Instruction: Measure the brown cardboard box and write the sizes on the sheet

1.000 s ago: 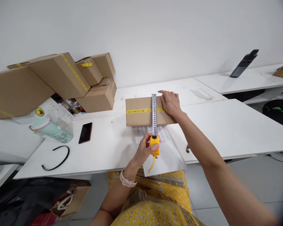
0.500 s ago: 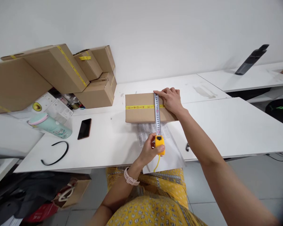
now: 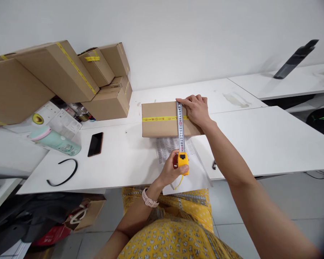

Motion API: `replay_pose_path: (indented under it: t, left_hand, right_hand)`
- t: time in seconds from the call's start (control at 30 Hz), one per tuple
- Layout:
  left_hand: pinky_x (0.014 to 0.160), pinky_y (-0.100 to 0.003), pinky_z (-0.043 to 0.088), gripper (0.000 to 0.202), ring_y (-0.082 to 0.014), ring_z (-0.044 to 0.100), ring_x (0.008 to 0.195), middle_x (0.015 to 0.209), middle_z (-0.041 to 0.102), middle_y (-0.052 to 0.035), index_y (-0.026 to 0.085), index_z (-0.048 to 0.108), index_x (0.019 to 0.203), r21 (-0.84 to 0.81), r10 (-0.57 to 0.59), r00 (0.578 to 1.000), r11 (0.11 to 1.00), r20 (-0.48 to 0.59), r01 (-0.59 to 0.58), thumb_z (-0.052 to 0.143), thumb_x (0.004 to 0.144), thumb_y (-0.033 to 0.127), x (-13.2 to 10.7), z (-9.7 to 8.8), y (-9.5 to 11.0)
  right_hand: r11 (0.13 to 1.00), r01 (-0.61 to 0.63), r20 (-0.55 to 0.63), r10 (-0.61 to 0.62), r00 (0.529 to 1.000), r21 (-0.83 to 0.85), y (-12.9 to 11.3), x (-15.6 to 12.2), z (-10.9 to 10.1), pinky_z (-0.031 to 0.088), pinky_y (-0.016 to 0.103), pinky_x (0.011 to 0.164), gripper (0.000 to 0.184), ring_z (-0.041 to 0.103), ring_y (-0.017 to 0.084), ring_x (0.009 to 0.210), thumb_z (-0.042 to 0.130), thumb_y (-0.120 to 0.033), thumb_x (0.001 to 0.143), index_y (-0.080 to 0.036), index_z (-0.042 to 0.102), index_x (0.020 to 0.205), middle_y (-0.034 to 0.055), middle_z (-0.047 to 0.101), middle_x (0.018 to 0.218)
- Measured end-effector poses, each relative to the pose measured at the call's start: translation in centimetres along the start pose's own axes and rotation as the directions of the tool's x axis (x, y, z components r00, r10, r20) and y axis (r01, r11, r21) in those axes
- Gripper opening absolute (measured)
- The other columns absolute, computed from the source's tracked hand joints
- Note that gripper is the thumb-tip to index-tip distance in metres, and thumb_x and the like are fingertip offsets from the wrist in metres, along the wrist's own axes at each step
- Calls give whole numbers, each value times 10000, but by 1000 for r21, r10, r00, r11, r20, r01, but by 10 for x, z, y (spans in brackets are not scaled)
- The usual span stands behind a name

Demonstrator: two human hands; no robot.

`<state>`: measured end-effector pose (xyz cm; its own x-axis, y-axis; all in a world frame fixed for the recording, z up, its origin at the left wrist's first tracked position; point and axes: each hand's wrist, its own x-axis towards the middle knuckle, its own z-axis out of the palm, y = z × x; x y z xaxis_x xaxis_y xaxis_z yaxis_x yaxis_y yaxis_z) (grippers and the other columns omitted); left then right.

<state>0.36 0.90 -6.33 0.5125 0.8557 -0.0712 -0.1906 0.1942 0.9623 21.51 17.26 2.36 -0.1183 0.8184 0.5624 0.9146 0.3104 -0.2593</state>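
A closed cardboard box with yellow printed tape along its top lies on the white table. My left hand is closed around the yellow case of a tape measure, in front of the box's near edge. The metal blade runs out across the box top to its far edge. There, the index finger of my right hand presses on the blade's end. The other fingers of that hand curl over the box's far edge. Beneath the case and partly under the box is a printed paper sheet.
Stacked cardboard boxes stand at the back left. A mint-green bottle, a phone and a black headband-like loop lie on the left. A dark bottle stands far right. A small black object lies near the front edge.
The whole view has shifted slightly, so the table sits a little higher in the picture. Both hands keep the same places on the tape measure and box.
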Motion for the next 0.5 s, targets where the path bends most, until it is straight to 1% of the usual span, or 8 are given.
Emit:
replay_pose_path:
  t: [0.13, 0.33, 0.5]
  left_hand:
    - [638, -255, 541, 670, -138, 616, 780, 1025, 658, -49, 218, 523, 1194, -2, 10, 1000, 1000, 11, -10, 872, 702, 510, 0, 0, 0]
    - [636, -255, 540, 678, -129, 601, 768, 1018, 650, -48, 209, 516, 1204, -1, 26, 999, 1000, 34, -26, 868, 715, 520, 0, -2, -3]
    - [632, -253, 539, 689, -127, 596, 767, 1018, 649, -47, 209, 516, 1211, 11, 30, 999, 999, 39, -31, 871, 716, 530, 2, -2, -5]
  right_hand:
    - [1000, -7, -19, 8, 1000, 16, -2, 0, -2, 310, 537, 983, 557, 463, 322, 1059, 216, -335, 1063, -447, 645, 1402, 97, 633, 1131]
    - [1000, -12, -29, 12, 1000, 15, -5, -1, -4, 312, 497, 965, 535, 458, 298, 1034, 252, -302, 1067, -384, 687, 1367, 96, 646, 1115]
    - [1000, -1, -48, 2, 999, 9, -5, -2, -3, 306, 482, 963, 528, 456, 291, 1028, 254, -298, 1071, -388, 686, 1362, 96, 653, 1121]
